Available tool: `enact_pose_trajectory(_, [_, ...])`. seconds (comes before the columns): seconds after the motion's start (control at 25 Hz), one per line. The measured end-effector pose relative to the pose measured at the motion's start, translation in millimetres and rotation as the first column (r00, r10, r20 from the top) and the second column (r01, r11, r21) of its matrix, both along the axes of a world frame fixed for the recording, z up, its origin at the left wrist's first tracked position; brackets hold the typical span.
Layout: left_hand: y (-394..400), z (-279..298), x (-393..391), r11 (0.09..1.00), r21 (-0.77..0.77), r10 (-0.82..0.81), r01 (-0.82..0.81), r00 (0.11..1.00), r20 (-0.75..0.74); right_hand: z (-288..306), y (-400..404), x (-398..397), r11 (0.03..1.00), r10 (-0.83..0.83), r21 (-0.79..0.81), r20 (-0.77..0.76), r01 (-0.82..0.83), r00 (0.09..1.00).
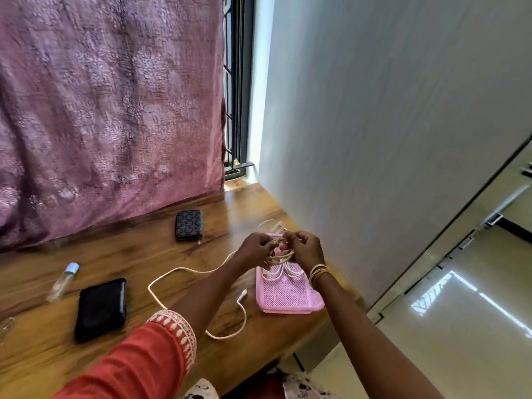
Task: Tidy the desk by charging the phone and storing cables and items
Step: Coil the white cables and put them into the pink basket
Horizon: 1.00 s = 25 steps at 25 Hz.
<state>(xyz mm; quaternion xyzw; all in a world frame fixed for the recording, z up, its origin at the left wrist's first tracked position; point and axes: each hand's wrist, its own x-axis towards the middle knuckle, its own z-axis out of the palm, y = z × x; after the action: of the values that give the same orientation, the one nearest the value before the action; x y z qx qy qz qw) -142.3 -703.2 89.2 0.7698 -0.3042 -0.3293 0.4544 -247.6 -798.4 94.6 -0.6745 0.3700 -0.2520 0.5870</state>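
Nearest me, an orange sleeve with a pale embroidered cuff covers the left forearm. From my remote seat I see both hands curled round a bundle of coiled beige cable — left hand and right hand pinching its loops above a pink perforated plastic tray. A loose white cord snakes across the glossy wood-grain tabletop below the left hand. Left of the hands lie a matte black wallet, a small clear bottle and — further off — a patterned zip purse.
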Motion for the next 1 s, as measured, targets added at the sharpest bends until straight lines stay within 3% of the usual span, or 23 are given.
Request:
enact_pose_trajectory(0.08, [-4.5,-11.2,-7.4,0.996,0.087,-0.017,-0.008,0.959,0.281,-8.4,-0.1,-9.9,0.952,-0.01,-0.304,-0.174,-0.044,0.985])
enact_pose_trajectory(0.12, [-4.4,-16.4,-12.2,0.994,0.109,-0.03,-0.013,0.922,0.385,-11.7,0.0,-15.5,0.93,-0.033,-0.365,-0.2,-0.043,0.979])
enact_pose_trajectory(0.24, [-1.3,-29.7,-27.0,0.983,0.186,-0.104,0.004,0.843,0.528,-25.2,0.4,-29.4,0.934,-0.038,-0.354,-0.251,-0.055,0.967])
enact_pose_trajectory(0.4, [1.5,-43.1,-35.0,0.949,0.314,-0.261,0.021,0.61,0.748,-46.5,2.2,-40.9,0.961,-0.006,-0.262,-0.341,-0.089,0.94])
enact_pose_trajectory(0.56, [9.1,-59.2,-31.9,0.932,0.357,-0.331,0.06,0.541,0.773,-53.3,9.9,-42.1,0.932,0.052,-0.291,-0.481,-0.215,0.875])
enact_pose_trajectory(0.72, [18.3,-68.6,-29.5,0.948,0.31,-0.291,0.071,0.585,0.757,-56.7,14.1,-38.0,0.862,0.045,-0.373,-0.617,-0.342,0.786])
enact_pose_trajectory(0.88, [31.7,-71.3,-22.4,0.986,0.125,-0.164,0.107,0.58,0.798,-55.9,9.3,-34.8,0.82,0.099,-0.347,-0.698,-0.455,0.71])
enact_pose_trajectory(1.0, [48.2,-70.1,-13.9,0.997,-0.076,0.047,0.029,0.557,0.829,-47.1,-1.2,-28.9,0.829,0.059,-0.389,-0.654,-0.402,0.754])
